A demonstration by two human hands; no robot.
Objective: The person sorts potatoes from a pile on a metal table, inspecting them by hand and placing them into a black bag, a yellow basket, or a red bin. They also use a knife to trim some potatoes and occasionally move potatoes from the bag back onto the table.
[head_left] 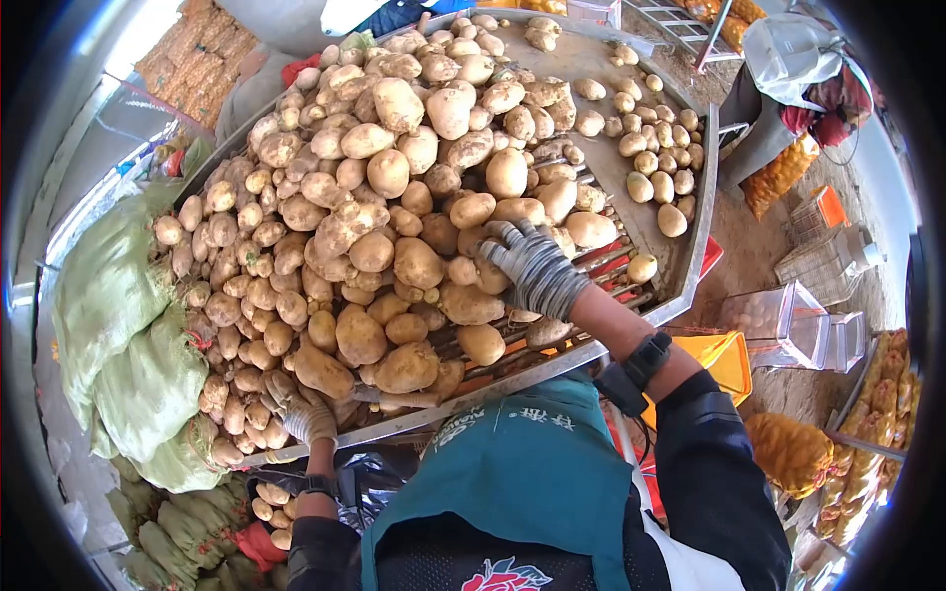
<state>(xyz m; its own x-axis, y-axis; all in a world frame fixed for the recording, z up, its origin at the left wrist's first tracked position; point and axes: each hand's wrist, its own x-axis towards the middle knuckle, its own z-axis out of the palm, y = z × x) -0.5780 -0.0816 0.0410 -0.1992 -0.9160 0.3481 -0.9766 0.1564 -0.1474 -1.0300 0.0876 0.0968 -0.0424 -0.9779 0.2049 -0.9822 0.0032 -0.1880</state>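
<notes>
The right hand (pixel 537 266), gloved, rests palm down on the heap; its fingers are bent and slightly apart over a potato (pixel 490 276) — whether they grip it cannot be told. The left hand (pixel 307 419), also gloved, reaches over the near rim (pixel 581 356) with its fingers against potatoes at the heap's edge; its grip cannot be told either.

The heap (pixel 370 251) covers most of the table (pixel 611 177), partly over bars (pixel 601 258); small potatoes (pixel 665 163) form a separate group at the right; the raised rim presumably stops them rolling off. Green sacks (pixel 118 335) adjoin the left side — apparently close by for handling.

The teal apron (pixel 522 443) bears pale lettering (pixel 547 419), Chinese characters included; it is too distorted to read reliably; no brand is legible.
</notes>
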